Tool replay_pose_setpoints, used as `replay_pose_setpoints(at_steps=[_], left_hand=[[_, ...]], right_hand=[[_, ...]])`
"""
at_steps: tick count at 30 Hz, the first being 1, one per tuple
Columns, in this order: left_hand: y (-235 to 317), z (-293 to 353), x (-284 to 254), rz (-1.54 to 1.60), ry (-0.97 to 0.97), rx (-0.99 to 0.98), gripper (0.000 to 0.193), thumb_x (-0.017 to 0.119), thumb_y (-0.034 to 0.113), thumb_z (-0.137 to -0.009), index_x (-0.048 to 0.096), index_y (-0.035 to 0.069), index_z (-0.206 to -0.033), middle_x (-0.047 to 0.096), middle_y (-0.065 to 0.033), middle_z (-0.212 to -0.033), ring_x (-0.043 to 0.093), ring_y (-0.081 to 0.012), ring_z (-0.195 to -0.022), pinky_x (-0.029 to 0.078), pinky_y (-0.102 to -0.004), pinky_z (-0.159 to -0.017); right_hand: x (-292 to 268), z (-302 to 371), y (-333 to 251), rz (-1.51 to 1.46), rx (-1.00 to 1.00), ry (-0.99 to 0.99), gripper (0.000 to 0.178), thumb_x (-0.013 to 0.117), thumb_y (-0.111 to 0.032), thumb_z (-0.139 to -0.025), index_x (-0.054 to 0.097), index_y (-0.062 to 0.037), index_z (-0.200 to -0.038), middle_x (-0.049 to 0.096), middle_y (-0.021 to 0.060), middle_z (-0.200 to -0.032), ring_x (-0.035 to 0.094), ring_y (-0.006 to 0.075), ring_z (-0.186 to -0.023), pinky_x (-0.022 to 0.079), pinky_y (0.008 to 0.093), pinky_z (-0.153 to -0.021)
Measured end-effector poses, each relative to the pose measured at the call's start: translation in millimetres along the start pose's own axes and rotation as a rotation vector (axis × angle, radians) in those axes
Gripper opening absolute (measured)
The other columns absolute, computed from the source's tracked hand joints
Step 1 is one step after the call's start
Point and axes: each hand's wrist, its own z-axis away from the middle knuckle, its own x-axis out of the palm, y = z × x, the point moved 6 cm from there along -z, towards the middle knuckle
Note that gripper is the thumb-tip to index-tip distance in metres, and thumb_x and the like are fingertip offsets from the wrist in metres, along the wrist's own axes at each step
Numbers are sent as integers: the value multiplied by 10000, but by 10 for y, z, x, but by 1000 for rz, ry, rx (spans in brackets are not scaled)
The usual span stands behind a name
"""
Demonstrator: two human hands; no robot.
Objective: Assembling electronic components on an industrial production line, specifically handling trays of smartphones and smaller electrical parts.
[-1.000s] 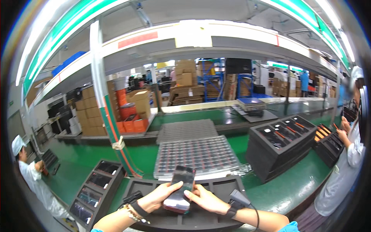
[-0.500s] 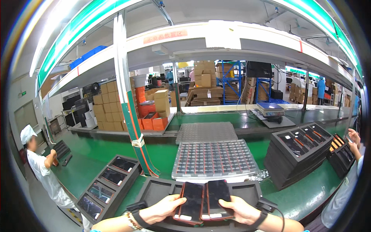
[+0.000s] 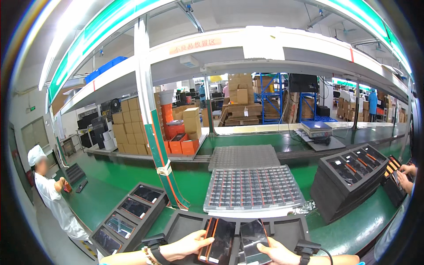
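Left hand (image 3: 191,244) grips dark slab stack (image 3: 224,240) (orange edges showing); right hand (image 3: 281,252) grips another dark slab (image 3: 252,238); both over black tray (image 3: 289,226), near edge of counter (image 3: 123,171).

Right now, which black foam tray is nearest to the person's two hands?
The middle tray, below the left hand and right hand; others, including the left tray and right tray stack, lie farther off.
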Motion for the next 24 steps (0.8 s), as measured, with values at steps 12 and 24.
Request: replay_pose_setpoints(at_steps=[12,24], left_hand=[[257,434,-907,82,232,88,289,630,235,-968,552,33,-1159,564,34,-870,511,-36,-668,381,-202,-532],[394,608,-808,-217,178,39,197,591,153,-981,614,107,-1171,491,121,-722,377,10,-547,292,-170,-464]], right_hand=[[-82,460,-89,148,-114,217,197,456,-126,-1052,487,-53,-1233,550,55,-1177,502,136,-1096,395,282,-1000],[-142,618,-381,149,-271,213,351,459,-89,-1042,417,-8,-1380,541,76,-1288,484,141,-1197,374,273,-1042]])
